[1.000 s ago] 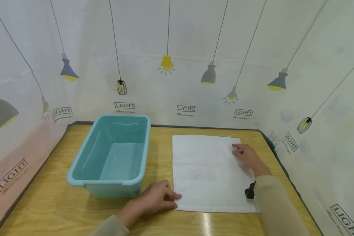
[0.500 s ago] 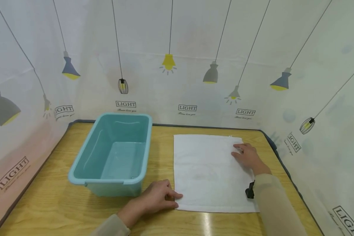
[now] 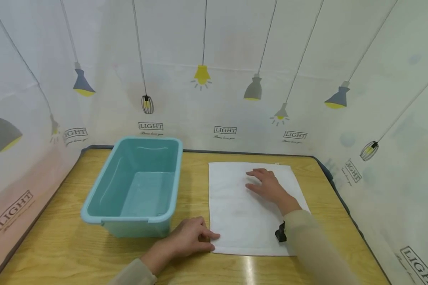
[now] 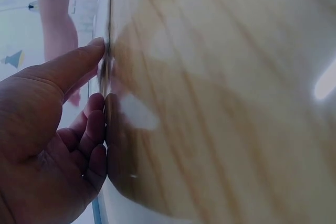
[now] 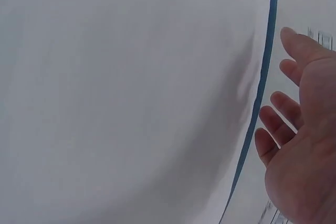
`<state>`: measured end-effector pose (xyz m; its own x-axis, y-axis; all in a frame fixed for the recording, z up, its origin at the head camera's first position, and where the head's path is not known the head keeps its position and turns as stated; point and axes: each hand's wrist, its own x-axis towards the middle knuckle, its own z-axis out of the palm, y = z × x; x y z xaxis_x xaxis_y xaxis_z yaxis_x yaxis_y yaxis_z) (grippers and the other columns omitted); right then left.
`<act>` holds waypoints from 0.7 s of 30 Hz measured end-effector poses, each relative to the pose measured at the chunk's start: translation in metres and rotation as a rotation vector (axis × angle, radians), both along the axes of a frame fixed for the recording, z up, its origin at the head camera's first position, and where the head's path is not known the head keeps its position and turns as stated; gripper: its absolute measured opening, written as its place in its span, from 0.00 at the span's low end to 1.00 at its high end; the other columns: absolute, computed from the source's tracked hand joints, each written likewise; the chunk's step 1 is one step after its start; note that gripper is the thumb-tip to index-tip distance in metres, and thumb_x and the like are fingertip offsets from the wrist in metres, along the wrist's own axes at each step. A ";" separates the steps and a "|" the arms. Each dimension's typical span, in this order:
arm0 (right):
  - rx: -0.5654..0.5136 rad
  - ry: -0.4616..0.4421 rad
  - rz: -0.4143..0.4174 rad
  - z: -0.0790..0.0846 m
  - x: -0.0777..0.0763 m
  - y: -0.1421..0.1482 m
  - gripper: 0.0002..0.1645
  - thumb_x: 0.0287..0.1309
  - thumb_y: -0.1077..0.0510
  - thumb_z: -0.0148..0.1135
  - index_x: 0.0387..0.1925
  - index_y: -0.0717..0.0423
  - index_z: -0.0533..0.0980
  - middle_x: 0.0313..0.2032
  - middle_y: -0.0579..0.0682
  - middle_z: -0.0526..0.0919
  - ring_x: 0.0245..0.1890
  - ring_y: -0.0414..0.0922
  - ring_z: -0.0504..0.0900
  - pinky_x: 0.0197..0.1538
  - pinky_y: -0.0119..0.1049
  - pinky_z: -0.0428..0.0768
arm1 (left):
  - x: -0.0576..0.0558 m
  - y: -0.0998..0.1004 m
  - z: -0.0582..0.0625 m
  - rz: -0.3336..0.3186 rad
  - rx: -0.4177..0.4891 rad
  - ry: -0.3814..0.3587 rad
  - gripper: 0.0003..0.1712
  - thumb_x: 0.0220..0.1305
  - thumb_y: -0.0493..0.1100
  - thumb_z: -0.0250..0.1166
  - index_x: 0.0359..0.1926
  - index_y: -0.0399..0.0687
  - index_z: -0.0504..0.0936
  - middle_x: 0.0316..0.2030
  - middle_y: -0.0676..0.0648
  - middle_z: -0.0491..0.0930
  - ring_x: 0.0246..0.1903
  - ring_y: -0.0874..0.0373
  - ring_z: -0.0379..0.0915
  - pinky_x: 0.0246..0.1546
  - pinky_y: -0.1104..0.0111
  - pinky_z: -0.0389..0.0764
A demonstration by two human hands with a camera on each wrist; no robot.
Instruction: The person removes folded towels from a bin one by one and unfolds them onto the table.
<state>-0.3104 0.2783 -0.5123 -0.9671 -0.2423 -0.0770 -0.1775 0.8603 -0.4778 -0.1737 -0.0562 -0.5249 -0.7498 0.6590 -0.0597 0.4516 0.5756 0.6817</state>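
A white cloth (image 3: 232, 206) lies spread flat on the wooden table, with a small tag or loop at its far right edge. At its near left corner rests my left hand (image 3: 187, 239); the index fingertip and thumb touch the corner with a gap between them. In the left wrist view, that hand's other fingers (image 4: 94, 129) lie loosely bent against the tabletop. My right hand (image 3: 267, 188) is over the far middle part of the cloth, fingers spread and holding nothing. The right wrist view shows this hand (image 5: 304, 124) apart from the cloth's surface (image 5: 131, 87), which bears its shadow.
A turquoise plastic bin (image 3: 174, 190), with nothing visible inside, stands left of the cloth, close to my left hand. White sheets (image 3: 224, 91) printed with lamps wall in the back and sides of the table (image 3: 67, 245). A black device (image 3: 281, 232) sits at my right wrist.
My right hand has moved left from the cloth's right edge to over its middle. My left hand stays at the near left corner, and the cloth lies as before.
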 end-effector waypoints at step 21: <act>0.036 -0.091 0.023 -0.019 -0.033 -0.095 0.33 0.74 0.36 0.70 0.76 0.29 0.76 0.85 0.49 0.62 0.83 0.62 0.57 0.81 0.69 0.62 | 0.000 0.000 0.002 0.024 -0.042 -0.041 0.20 0.69 0.54 0.79 0.60 0.66 0.92 0.36 0.62 0.76 0.33 0.71 0.66 0.34 0.75 0.69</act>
